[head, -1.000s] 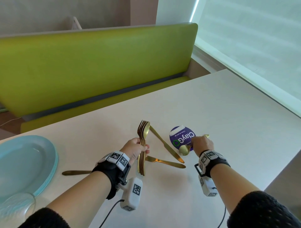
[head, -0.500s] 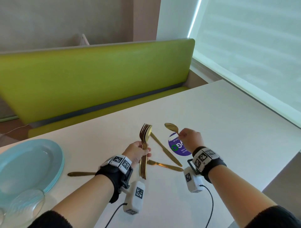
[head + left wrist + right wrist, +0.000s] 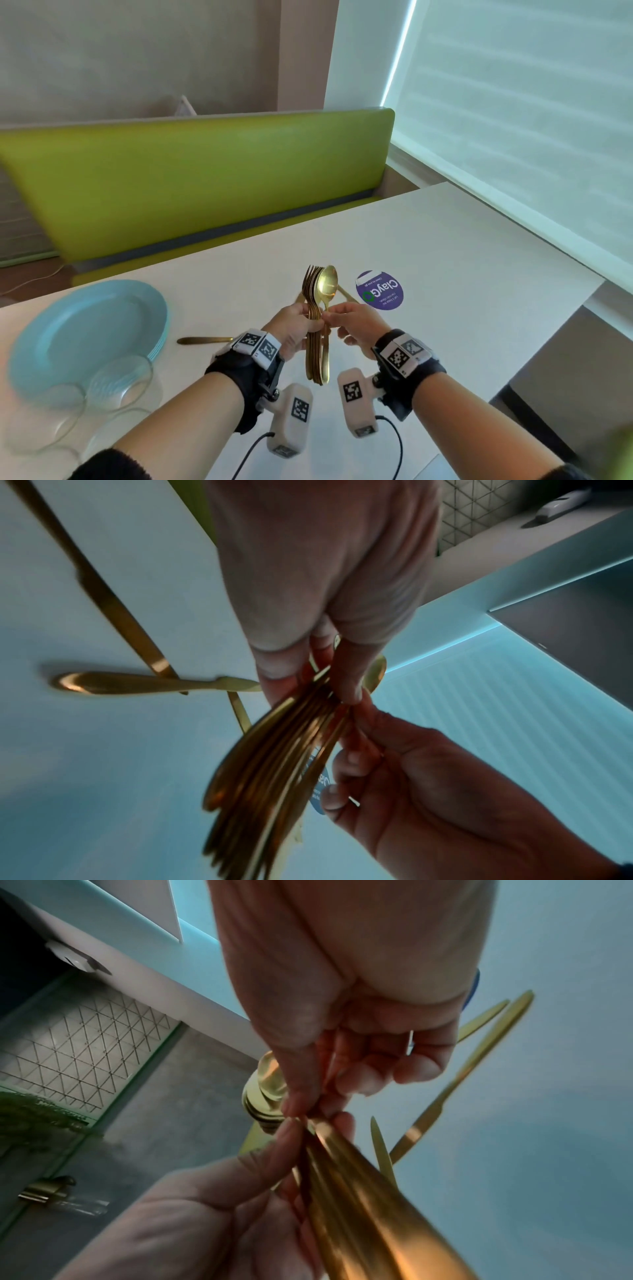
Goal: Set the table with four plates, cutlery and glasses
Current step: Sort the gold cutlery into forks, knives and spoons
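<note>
My left hand (image 3: pixel 301 323) grips an upright bundle of gold forks and spoons (image 3: pixel 317 342) above the white table (image 3: pixel 462 274). My right hand (image 3: pixel 337 317) pinches the handle of a gold spoon (image 3: pixel 327 284) and holds it against the right side of the bundle. The left wrist view shows the bundle (image 3: pixel 274 764) fanned under my thumb, with two gold knives (image 3: pixel 120 615) crossed on the table behind it. A third knife (image 3: pixel 205 340) lies left of my hands. A stack of light blue plates (image 3: pixel 85 329) sits at the left, with two clear glasses (image 3: pixel 116 380) in front.
A round purple sticker (image 3: pixel 379 290) lies flat on the table just right of the hands. A green bench (image 3: pixel 205 178) runs along the far side. The table's right edge (image 3: pixel 548 346) drops off near a window blind (image 3: pixel 531 120).
My right hand lifted the spoon from beside the purple sticker and carried it left to the bundle. My left hand raised the bundle slightly. The head view tilted upward.
</note>
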`<act>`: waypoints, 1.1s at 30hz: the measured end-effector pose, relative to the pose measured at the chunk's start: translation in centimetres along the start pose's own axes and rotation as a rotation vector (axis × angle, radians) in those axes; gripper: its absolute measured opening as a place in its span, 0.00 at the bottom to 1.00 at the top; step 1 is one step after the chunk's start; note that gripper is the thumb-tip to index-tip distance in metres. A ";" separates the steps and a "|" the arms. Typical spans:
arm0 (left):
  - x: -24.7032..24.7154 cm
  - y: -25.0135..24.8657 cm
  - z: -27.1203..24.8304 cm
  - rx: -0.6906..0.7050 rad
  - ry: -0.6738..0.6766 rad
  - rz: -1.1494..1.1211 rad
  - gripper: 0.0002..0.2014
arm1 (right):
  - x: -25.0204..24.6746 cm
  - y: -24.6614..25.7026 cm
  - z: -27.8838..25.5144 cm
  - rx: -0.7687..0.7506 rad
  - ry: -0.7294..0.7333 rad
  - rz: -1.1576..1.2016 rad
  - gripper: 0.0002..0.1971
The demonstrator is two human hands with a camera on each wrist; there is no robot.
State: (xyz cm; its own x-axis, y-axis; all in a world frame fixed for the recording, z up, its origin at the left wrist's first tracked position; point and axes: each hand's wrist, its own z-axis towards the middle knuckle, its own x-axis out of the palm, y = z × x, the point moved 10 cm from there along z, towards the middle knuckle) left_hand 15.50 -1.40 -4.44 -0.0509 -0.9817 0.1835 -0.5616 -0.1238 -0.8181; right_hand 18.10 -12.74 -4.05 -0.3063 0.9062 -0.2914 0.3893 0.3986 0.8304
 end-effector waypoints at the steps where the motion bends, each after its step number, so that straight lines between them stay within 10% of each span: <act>1: -0.2 0.3 -0.8 0.004 0.011 0.006 0.08 | 0.6 -0.1 -0.8 0.000 -0.002 0.010 0.07; 21: -6.9 12.0 -16.2 -0.007 -0.022 0.100 0.18 | 13.5 -5.7 -16.5 0.033 -0.095 -0.070 0.07; 33: -16.3 16.4 -20.5 -0.086 -0.123 1.281 0.24 | 16.5 -7.0 -18.0 0.082 0.036 -0.485 0.07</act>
State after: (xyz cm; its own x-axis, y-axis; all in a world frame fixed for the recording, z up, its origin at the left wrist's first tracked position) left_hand -9.79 15.51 -9.69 -0.5163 -0.4003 -0.7571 -0.2205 0.9164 -0.3341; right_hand -5.27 -3.13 -6.14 -0.4982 0.6090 -0.6172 0.2611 0.7842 0.5629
